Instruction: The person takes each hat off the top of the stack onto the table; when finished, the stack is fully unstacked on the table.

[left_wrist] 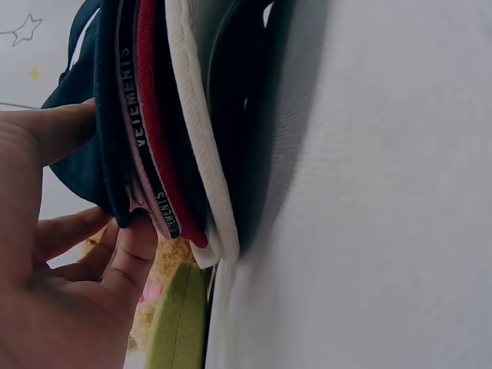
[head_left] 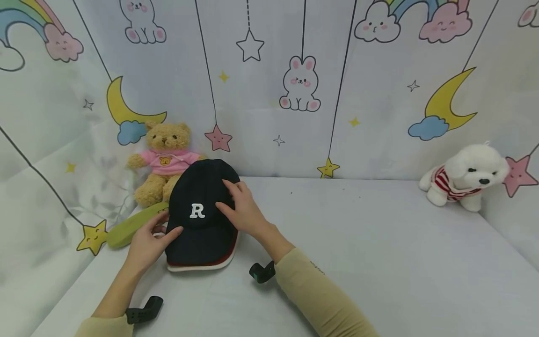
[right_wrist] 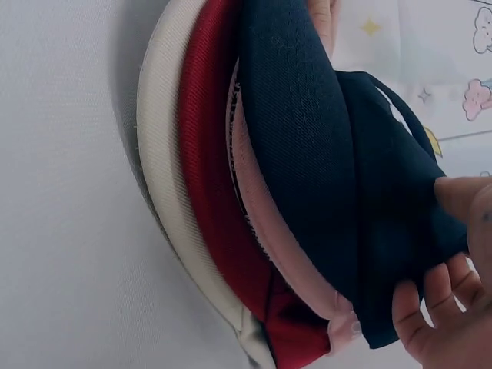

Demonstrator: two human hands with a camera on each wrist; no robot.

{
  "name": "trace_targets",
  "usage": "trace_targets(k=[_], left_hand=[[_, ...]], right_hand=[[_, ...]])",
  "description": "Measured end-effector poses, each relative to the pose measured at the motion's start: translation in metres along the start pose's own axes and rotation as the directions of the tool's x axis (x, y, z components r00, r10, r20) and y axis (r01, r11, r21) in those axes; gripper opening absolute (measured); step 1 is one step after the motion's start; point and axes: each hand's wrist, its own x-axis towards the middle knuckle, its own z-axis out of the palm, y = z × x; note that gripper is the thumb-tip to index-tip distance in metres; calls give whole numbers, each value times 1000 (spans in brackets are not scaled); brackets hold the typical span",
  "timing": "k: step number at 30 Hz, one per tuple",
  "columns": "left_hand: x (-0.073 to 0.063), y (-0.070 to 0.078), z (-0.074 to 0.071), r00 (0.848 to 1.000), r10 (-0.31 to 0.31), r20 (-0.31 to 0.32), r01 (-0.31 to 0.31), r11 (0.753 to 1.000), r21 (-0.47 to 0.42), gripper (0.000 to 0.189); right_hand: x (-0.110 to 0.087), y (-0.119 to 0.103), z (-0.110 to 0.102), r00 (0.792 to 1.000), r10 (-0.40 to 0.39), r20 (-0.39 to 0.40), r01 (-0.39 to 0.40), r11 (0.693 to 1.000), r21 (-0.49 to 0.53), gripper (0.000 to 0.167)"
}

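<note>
A navy baseball cap (head_left: 199, 187) with a white letter R tops a nested stack of caps at the left of the white table. Under it, in the right wrist view, come a pink cap (right_wrist: 296, 269), a red cap (right_wrist: 200, 138) and a white cap (right_wrist: 157, 131) at the bottom. My left hand (head_left: 149, 241) pinches the navy cap's left edge, thumb on the outside and fingers around the rim. On the opposite side my right hand (head_left: 248, 213) pinches the same cap, its thumb on the crown and fingertips at the lower edge.
Behind the caps sits a teddy bear (head_left: 168, 147) in a pink top, partly covered by them. A long green object (head_left: 130, 229) lies left of the stack. Far right on the table (head_left: 358, 262) is a white plush dog (head_left: 471, 173). A patterned cloth backdrop (head_left: 261, 93) surrounds the table.
</note>
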Motion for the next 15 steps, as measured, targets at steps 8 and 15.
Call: trace_targets(k=[8, 15], left_hand=[[0, 4, -3, 1000, 1, -28, -1, 1000, 16, 70], [1, 14, -10, 999, -35, -15, 35, 999, 29, 74]], right_hand=[[3, -1, 0, 998, -27, -50, 26, 1000, -12, 52], [9, -5, -5, 994, -67, -92, 65, 998, -26, 45]])
